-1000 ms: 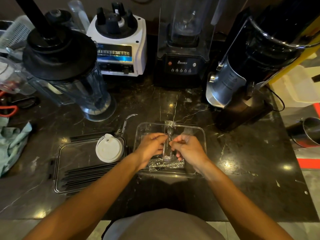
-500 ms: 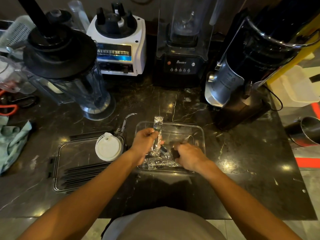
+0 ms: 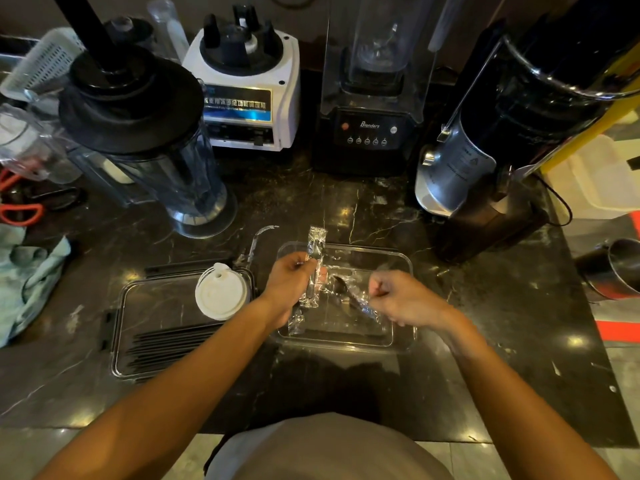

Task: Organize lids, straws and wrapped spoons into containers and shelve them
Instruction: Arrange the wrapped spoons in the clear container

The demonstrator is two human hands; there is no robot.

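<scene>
A clear rectangular container (image 3: 401, 261) sits on the dark marble counter in front of me. My left hand (image 3: 289, 282) grips a wrapped spoon (image 3: 316, 251) upright over the container's left end. My right hand (image 3: 403, 297) pinches the wrapper of a second wrapped spoon (image 3: 349, 292), a dark one lying slanted inside the container. To the left lies a second clear tray (image 3: 149, 296) holding several black straws (image 3: 169, 344) and a white round lid (image 3: 221, 292).
Blenders stand along the back: a clear jug with a black lid (image 3: 138, 133), a white base (image 3: 249, 91), a black machine (image 3: 374, 129), a grinder (image 3: 502, 150) at right. A green cloth (image 3: 27, 275) and orange scissors (image 3: 20, 213) lie left. A steel cup (image 3: 616, 268) sits at right.
My left hand has lifted one wrapped spoon upright out of the pile. My right hand moved right and down, pulling a second wrapped spoon slantwise across the container.
</scene>
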